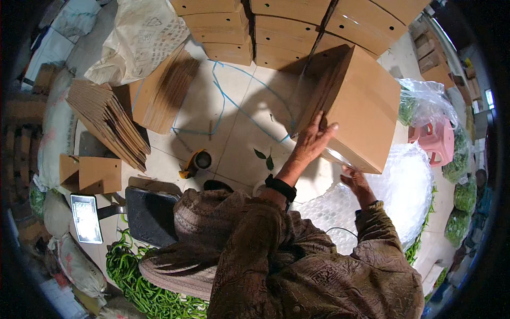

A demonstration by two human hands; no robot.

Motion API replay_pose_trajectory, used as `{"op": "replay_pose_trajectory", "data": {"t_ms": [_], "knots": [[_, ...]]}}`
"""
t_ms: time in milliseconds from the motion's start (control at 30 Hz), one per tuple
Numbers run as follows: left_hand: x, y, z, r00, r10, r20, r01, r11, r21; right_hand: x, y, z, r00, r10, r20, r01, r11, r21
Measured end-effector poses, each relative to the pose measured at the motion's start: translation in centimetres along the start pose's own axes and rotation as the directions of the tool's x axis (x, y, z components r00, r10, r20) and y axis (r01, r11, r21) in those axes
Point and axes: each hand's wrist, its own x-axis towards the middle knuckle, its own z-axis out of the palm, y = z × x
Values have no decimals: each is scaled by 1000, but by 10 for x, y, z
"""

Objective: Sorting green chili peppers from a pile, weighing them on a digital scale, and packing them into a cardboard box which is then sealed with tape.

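Note:
A large brown cardboard box (366,109) stands tilted in front of me on the right, with layered cardboard along its left side. My left hand (313,141) lies against its lower left edge, fingers and thumb spread apart. By the box's lower edge, my right hand (358,186) has its fingers curled together. A shiny clear strip (338,157) runs along the box bottom toward those fingertips; whether they pinch it or the cardboard is hidden. A yellow-and-black tape dispenser (196,162) rests on the floor left of my hands.
Stacked cartons (287,34) line the far side. Flattened cardboard (167,90) leans at the left, near a white sack (141,40). A platform scale (151,215) and green peppers (138,279) are at lower left. Bubble wrap (329,218) and a pink stool (435,141) are at right.

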Motion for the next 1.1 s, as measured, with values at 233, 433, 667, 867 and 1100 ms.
{"op": "replay_pose_trajectory", "data": {"t_ms": [233, 433, 667, 867, 1100], "knots": [[8, -9, -2, 988, -152, 26, 154, 985, -78, 40, 36, 10, 950, -243, 194, 145, 898, 416], [5, -22, -5, 873, -424, 239, 475, 633, -612, 72, 72, -29, 918, -366, 150, 224, 794, 565], [-3, -28, 41, 868, -333, 367, 450, 840, -303, 107, 42, -73, 902, -377, 210, 221, 821, 526], [-2, 8, 33, 928, -223, 299, 314, 900, -301, 81, 19, -87, 944, -315, 102, 229, 843, 488], [-11, 3, 50, 955, 14, 295, 17, 995, -103, 58, 4, -84, 954, -253, -162, 264, 963, 51]]}}
